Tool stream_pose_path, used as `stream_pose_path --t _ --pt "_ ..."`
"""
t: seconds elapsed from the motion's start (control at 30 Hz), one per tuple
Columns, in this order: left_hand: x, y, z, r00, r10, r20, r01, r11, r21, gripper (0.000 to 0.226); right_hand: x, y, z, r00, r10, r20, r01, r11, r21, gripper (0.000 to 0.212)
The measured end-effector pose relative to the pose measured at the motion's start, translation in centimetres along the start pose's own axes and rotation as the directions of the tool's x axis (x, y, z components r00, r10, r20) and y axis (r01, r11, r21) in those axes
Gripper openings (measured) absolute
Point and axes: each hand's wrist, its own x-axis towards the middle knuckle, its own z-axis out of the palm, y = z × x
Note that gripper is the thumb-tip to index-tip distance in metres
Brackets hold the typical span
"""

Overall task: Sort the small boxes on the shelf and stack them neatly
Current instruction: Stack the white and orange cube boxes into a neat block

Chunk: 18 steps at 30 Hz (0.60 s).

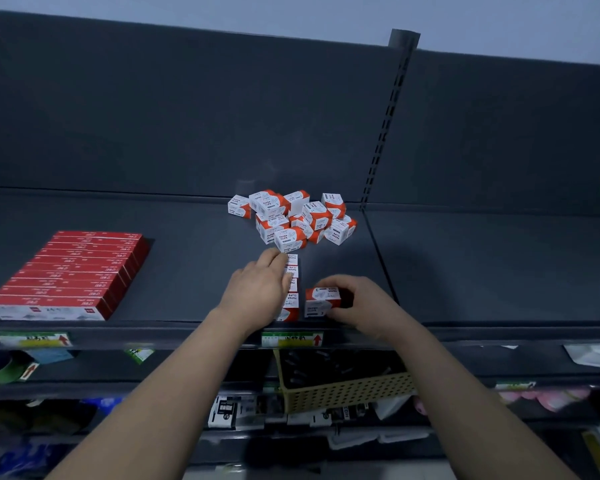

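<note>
A loose heap of several small red-and-white paper clip boxes (293,216) lies at the back of the dark shelf (187,258). In front of it a straight row of the same boxes (291,289) runs toward the shelf's front edge. My left hand (260,289) lies flat against the left side of that row, fingers straight, hiding part of it. My right hand (354,303) grips one box (321,301) standing on the shelf just right of the row's near end.
Flat red boxes (70,271) are lined up neatly at the shelf's left. A slotted upright (385,133) splits the back panel. Price labels (291,339) run along the front rail. Below, a beige perforated basket (347,389) juts out among other goods.
</note>
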Motion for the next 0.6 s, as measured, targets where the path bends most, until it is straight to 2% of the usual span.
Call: stream_pose_path --t 0.1,0.3,0.47,0.53,0.6 --pt "0.1 0.0 0.1 1.000 -0.007 -0.005 0.006 1.000 -0.013 0.042 0.0 -0.2 0.4 1.000 0.019 -0.005 -0.019 0.997 -0.079 0.042" --pt "0.0 0.0 0.0 0.999 -0.016 -0.041 0.014 0.999 -0.046 0.037 -0.6 -0.6 -0.2 0.996 0.029 0.083 -0.027 0.999 -0.026 0.043" --pt "0.3 -0.3 -0.5 0.999 0.002 -0.036 -0.006 0.994 -0.106 0.034 -0.4 -0.5 -0.6 0.993 0.056 0.104 -0.060 0.998 0.030 0.035" --pt "0.7 -0.5 -0.9 1.000 0.002 -0.019 -0.005 0.992 -0.122 0.034 0.0 -0.4 -1.0 0.995 0.059 0.077 -0.064 0.995 0.070 0.035" --pt "1.4 -0.8 -1.4 1.000 0.001 -0.029 -0.005 0.990 -0.141 0.033 0.9 -0.4 -1.8 0.998 0.063 -0.028 -0.061 0.995 0.084 0.034"
